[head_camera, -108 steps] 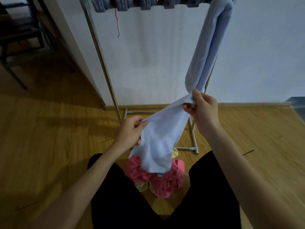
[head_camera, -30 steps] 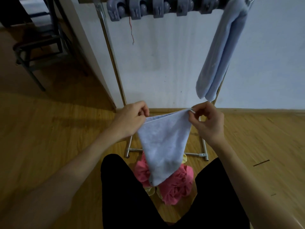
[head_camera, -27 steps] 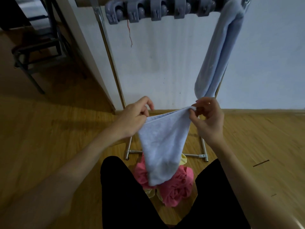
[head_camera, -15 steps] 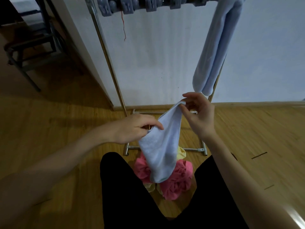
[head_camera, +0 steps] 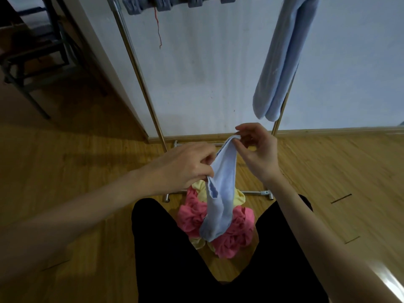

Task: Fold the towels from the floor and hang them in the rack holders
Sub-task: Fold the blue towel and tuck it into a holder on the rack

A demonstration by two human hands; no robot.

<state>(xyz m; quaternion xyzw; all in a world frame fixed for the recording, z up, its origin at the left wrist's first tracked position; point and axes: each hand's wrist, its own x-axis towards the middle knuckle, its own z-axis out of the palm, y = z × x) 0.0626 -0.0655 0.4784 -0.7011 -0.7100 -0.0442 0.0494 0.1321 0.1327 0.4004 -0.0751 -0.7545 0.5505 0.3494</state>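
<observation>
Rack holders [head_camera: 175, 4] cropped at top

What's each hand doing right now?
Left hand: closed, gripping the blue towel at its lower edge.
Right hand: closed, pinching the same towel's top corner.

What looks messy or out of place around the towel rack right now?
Pink towels and a yellow towel lie crumpled on the floor by the rack's base. A red thread dangles from the grey holders.
</observation>
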